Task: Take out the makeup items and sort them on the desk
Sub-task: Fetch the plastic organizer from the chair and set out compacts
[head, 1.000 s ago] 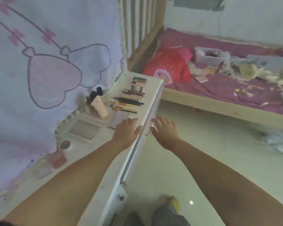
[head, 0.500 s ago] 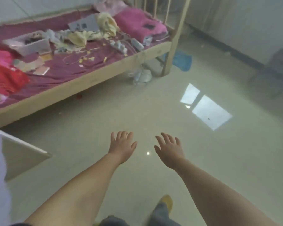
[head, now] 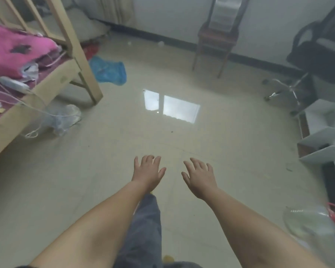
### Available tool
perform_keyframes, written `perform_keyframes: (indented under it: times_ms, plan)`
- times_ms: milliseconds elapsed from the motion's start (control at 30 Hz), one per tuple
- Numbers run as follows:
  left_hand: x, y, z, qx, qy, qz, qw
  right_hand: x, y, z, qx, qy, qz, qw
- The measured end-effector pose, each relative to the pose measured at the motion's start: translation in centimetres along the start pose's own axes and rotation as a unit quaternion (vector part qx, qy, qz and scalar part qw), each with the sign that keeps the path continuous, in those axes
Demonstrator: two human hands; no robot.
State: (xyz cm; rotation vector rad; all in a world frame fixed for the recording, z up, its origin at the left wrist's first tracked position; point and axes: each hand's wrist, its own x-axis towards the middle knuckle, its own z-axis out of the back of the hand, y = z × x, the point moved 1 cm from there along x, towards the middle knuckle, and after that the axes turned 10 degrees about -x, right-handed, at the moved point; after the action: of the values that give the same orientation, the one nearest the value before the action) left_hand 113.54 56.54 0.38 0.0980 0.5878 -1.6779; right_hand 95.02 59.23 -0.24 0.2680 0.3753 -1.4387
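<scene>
Head view: no makeup or counter visible, perhaps behind; left hand (head: pixel 147 174) and right hand (head: pixel 200 177) fingers spread, empty, toward 12 o'clock.

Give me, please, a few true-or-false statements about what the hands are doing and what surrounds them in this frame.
1. Both hands are empty. True: the left hand and right hand are held out with fingers spread over the floor.
2. The makeup items lie in front of the hands. False: no makeup or desk is in view.
3. A blue bag lies on the floor beside the bed frame. True.
4. The wooden chair stands between the hands. False: it stands far off by the wall.
5. The right hand grips a red object. False: it holds nothing.
</scene>
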Motion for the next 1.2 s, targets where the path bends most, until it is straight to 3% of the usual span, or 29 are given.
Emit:
perform_keyframes:
  times_ms: [367,633,933,1200]
  plan:
    - [26.3,-3.8,10.8,0.089,0.065,-0.107,0.988,20.9,-9.3,9.9,0.061,0.010,-0.121,0.991]
    - [43.6,-12.3,14.5,0.101,0.090,-0.175,0.975,34.4,-19.6,14.2,0.071,0.035,-0.173,0.982]
    - [64.6,-24.2,21.1,0.083,0.069,-0.134,0.985,52.5,-36.8,23.2,0.066,0.031,-0.131,0.989]
    - [81.6,-30.6,25.8,0.066,0.062,-0.102,0.991,68.2,-47.0,29.1,0.060,0.015,-0.113,0.992]
